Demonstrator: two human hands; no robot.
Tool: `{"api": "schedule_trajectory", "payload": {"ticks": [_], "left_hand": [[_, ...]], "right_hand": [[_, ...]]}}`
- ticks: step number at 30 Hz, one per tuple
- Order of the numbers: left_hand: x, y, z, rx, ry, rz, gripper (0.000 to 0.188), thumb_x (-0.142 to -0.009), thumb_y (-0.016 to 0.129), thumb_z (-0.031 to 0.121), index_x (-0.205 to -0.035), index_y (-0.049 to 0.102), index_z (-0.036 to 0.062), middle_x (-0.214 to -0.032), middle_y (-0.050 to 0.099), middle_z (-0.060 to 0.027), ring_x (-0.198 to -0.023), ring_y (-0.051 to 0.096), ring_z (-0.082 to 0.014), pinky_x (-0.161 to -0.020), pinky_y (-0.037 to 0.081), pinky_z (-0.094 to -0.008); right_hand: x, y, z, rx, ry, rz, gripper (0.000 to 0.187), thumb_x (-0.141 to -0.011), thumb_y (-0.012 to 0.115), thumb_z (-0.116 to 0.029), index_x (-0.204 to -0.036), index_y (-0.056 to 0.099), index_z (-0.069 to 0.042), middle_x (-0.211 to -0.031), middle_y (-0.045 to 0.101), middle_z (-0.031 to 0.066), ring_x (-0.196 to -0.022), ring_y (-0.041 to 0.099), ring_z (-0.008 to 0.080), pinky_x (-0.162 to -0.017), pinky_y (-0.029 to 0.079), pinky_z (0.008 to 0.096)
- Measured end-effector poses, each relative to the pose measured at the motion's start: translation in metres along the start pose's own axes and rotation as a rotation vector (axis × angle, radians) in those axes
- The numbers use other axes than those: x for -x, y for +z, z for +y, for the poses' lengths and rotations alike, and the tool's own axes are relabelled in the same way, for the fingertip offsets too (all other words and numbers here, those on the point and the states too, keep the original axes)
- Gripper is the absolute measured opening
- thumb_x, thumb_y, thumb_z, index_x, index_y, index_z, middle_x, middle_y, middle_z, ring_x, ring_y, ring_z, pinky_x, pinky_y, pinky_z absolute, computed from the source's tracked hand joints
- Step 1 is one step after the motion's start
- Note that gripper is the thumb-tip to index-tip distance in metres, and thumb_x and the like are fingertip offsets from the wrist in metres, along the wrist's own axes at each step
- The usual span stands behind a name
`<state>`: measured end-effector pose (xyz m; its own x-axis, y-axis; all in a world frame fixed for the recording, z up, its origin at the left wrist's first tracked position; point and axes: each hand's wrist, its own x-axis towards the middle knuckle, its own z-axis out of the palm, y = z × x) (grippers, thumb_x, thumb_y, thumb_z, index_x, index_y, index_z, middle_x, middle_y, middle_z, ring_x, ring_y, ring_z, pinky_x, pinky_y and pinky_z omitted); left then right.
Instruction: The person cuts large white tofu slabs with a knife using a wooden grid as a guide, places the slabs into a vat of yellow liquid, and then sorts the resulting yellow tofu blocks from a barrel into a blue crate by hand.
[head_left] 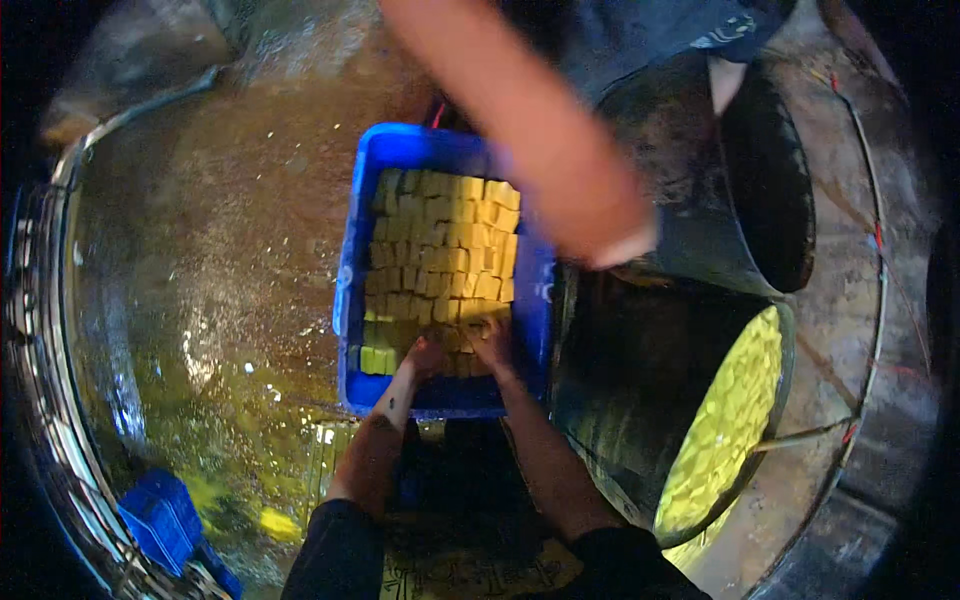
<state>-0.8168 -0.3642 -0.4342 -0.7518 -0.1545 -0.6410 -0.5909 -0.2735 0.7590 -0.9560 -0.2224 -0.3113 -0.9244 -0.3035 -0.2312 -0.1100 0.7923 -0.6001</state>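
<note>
A deep blue plastic crate lies in front of me, packed with rows of small yellow blocks. Both my arms reach over its near edge. My left hand is closed at the near rows, its fingers curled in against the blocks. Close to its right, my right hand has its fingers bent round the blocks at the same rows. Between the two hands the blocks are in shadow, and my fingertips are partly hidden. A few brighter yellow blocks sit in the crate's near left corner.
A co-worker's bare forearm, blurred, crosses the crate's far right corner. At right, a large dark round vessel stands beside a round container of bright yellow pieces. A small blue basket lies on the wet brown surface at left.
</note>
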Motion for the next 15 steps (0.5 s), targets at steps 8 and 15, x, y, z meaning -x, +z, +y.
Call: {"api": "schedule_trajectory", "payload": {"ticks": [8, 15], "left_hand": [[-0.002, 0.056, 0.105, -0.751, -0.007, -0.444, 0.037, -0.092, 0.047, 0.026, -0.121, 0.057, 0.0037, -0.117, 0.059, -0.0173, -0.103, 0.058, -0.0304, -0.088, 0.045, -0.0425], [0.115, 0.271, 0.364, -0.179, 0.945, -0.074, 0.039, -0.078, 0.055, -0.007, -0.116, 0.054, 0.0012, -0.112, 0.056, -0.0134, -0.109, 0.053, -0.0274, -0.096, 0.04, -0.0348]], "right_hand": [[0.102, -0.193, -0.038, -0.496, 0.021, -0.199, 0.039, -0.084, 0.069, -0.014, -0.119, 0.057, -0.003, -0.118, 0.059, 0.012, -0.111, 0.056, 0.0222, -0.089, 0.049, 0.0341], [0.195, -0.472, -0.043, -0.336, 0.166, 0.528, 0.039, -0.073, 0.07, 0.0, -0.111, 0.062, -0.005, -0.112, 0.063, 0.0153, -0.095, 0.064, 0.0245, -0.082, 0.052, 0.035]]}}
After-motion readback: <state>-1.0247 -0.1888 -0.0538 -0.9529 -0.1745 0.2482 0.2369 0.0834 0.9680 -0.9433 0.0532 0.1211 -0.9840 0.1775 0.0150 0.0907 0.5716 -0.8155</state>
